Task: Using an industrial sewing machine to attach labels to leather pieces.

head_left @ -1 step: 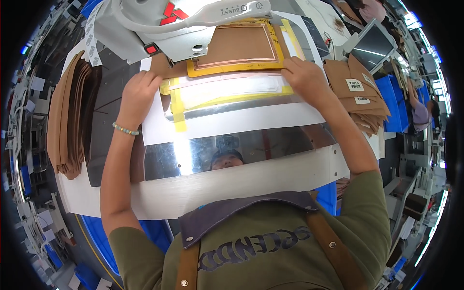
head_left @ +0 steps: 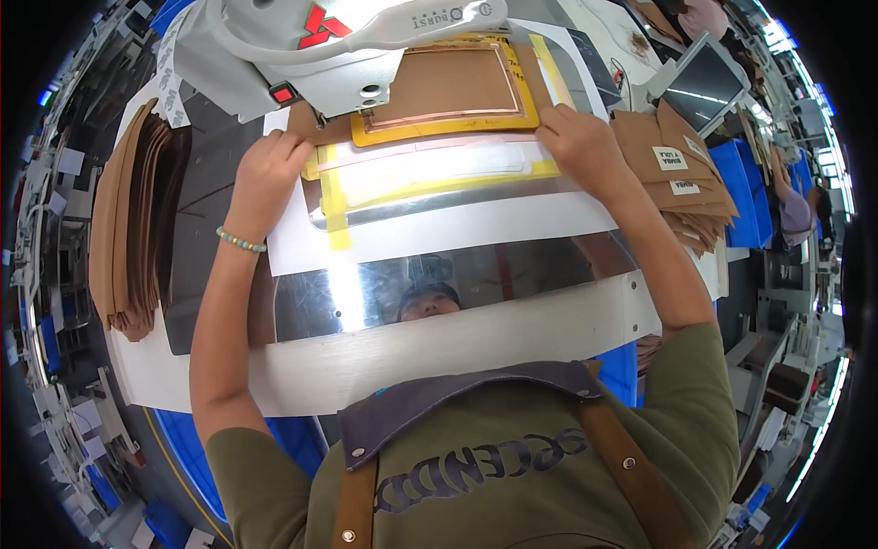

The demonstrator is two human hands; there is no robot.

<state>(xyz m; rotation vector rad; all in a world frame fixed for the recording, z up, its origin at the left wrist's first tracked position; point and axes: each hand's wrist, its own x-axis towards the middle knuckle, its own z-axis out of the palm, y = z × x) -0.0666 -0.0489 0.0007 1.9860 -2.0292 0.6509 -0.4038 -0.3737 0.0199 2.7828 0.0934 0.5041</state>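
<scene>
Shifted slightly rightward since the earlier frame, left hand (head_left: 271,174) and right hand (head_left: 583,151) pinch the brown sheet (head_left: 335,133), which lies under the yellow frame (head_left: 448,134), at either side of it.

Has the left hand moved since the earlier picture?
Yes, the left hand has shifted slightly right, judged against the red switch on the white machine.

Beyond the yellow frame (head_left: 448,130), passage is blocked by the white machine (head_left: 247,78); nearer, room is left above the metal plate (head_left: 530,273).
</scene>
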